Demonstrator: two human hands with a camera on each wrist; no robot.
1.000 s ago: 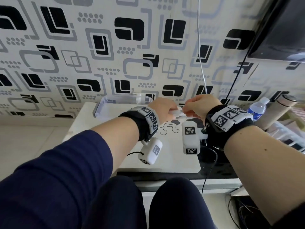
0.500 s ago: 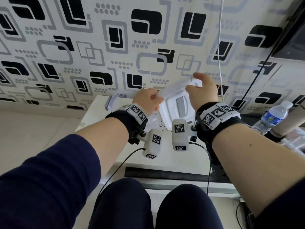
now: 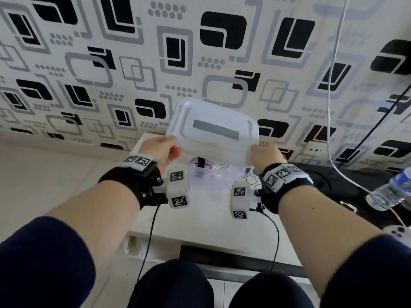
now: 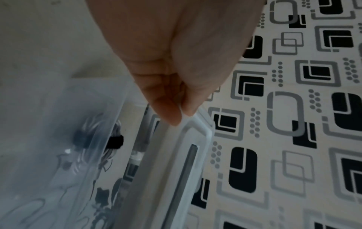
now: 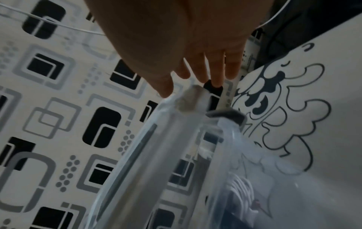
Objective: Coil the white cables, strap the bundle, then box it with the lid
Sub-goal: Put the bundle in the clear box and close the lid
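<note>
The person holds one translucent plastic lid (image 3: 213,134) tilted in the air above one clear plastic box (image 3: 208,177), which stands on the white table (image 3: 200,223). The left hand (image 3: 159,150) pinches the lid's near left corner between thumb and fingers. The right hand (image 3: 264,153) holds the near right corner, thumb on one face and fingers on the other. The lid looks light, thin and a little flexible, probably smooth, so holding two corners of its rim seems wise. Inside the box lies one coiled bundle of white cables (image 5: 242,188) with one black strap (image 4: 115,141) around it.
</note>
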